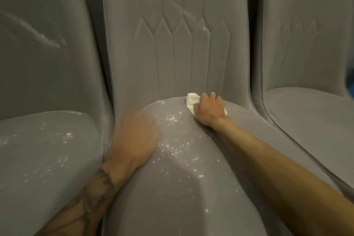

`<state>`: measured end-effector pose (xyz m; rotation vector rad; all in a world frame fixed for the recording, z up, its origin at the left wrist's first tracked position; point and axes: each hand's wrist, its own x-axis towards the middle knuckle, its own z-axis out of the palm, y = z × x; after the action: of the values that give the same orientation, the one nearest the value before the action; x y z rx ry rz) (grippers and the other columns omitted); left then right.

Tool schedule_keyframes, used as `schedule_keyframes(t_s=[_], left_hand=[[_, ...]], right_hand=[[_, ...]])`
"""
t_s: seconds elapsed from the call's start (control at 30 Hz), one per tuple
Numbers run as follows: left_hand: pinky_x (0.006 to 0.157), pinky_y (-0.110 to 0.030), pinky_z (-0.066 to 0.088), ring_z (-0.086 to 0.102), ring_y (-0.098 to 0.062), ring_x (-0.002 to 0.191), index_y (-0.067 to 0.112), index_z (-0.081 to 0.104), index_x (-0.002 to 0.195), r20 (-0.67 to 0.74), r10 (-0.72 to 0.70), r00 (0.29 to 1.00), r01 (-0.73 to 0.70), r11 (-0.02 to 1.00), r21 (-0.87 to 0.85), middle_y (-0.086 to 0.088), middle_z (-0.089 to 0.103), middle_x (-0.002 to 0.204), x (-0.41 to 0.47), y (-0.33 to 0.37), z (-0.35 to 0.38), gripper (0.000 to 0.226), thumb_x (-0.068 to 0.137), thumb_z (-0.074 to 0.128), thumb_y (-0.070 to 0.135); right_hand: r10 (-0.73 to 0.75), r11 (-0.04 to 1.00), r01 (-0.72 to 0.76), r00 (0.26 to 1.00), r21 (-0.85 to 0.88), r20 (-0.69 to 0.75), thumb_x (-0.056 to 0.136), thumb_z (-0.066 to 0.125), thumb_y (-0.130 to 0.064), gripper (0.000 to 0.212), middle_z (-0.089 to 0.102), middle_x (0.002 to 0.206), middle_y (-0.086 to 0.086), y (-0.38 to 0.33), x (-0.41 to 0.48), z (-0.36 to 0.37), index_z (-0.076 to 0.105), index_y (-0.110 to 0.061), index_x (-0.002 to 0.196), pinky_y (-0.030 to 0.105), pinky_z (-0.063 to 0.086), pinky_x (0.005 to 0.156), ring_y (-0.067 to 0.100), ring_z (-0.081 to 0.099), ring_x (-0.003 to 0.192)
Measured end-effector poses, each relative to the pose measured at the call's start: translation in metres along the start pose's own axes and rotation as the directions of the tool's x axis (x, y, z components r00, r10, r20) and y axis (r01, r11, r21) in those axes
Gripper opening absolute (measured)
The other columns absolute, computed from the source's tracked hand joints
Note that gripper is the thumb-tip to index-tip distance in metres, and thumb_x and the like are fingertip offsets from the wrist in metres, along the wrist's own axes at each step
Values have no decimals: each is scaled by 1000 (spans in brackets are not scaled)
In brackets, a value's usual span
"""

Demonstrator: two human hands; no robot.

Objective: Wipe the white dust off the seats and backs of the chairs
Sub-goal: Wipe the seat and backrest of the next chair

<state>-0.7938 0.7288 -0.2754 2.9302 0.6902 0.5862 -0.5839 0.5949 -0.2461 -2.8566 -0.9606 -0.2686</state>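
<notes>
Scattered white dust (pixel 173 140) down the centre of the middle seat (pixel 191 207), nearer the body and leftward of the white cloth (pixel 191 101). Cloth bunched at the rear crease below the backrest (pixel 172 59), gripped in the curled fingers of the right hand (pixel 209 111) (more streaks on the back above it). Probably calls for a stroke back toward the front edge. Blurred left hand (pixel 134 138) on the seat's left side; fingers impossible to read.

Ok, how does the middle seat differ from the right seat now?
The middle seat is speckled with white dust; the right seat shows none. The right hand holds a cloth against the middle seat and the left hand is on it too; nothing touches the right seat. Both are grey fabric.
</notes>
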Motion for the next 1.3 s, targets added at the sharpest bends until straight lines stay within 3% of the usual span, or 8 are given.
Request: schedule_keyframes(t_s=[0.13,0.33,0.53,0.73,0.9,0.97,1.1,1.3], left_hand=[[102,-36,28,44,-16,113,35,57,125,-21,3,1000,-3,1000,0,9,52,127,1,-5,5,38,101,33,52],[91,-30,24,40,-11,105,35,57,122,-6,30,1000,-30,1000,-6,12,52,120,-2,-4,1,46,95,27,57],[99,-33,25,43,-12,114,40,56,129,48,-12,999,13,1000,-26,15,52,127,4,-7,0,39,103,31,55],[109,-36,25,41,-16,130,40,49,146,162,-23,987,28,999,-26,14,48,145,1,-11,-6,52,103,27,61],[112,-38,25,40,-16,132,41,44,148,202,-29,979,29,1000,6,15,44,148,2,-5,-9,57,101,20,64],[114,-38,25,39,-16,134,42,40,151,228,-34,973,30,999,25,16,41,151,0,-6,-10,60,101,16,65],[118,-39,24,37,-17,138,40,36,154,252,-42,967,32,998,46,14,39,155,-2,2,-11,62,101,13,64],[117,-39,24,36,-17,139,41,36,153,248,-52,967,38,997,60,14,38,155,1,4,-11,59,102,16,63]], right_hand=[[-307,936,291,950,197,53,102,41,-35,38,49,128,20,-14,-12,9,50,-7,127,44,34,100,39,45,116],[-126,992,125,991,23,54,105,35,-29,38,51,133,20,16,9,-2,47,-3,131,42,32,101,36,44,121],[-381,907,355,921,224,82,102,44,-36,35,51,125,19,23,-23,2,49,-10,126,42,38,96,37,49,110],[-14,999,13,1000,34,27,106,39,-31,39,50,131,23,82,-13,-12,47,-3,132,41,32,101,39,45,121],[-354,926,344,934,153,49,102,44,-39,34,51,121,12,70,-47,-1,50,-14,125,39,35,89,29,47,101],[-354,930,345,933,129,58,102,44,-41,35,50,121,10,94,-43,-9,50,-16,125,38,37,91,27,47,101],[-125,992,125,992,-25,25,105,42,-32,34,53,124,17,130,-34,-20,52,-5,125,41,33,100,36,46,118],[-380,900,366,925,237,14,101,45,-46,28,49,111,-3,116,-78,-16,51,-25,119,33,39,90,17,45,99]])
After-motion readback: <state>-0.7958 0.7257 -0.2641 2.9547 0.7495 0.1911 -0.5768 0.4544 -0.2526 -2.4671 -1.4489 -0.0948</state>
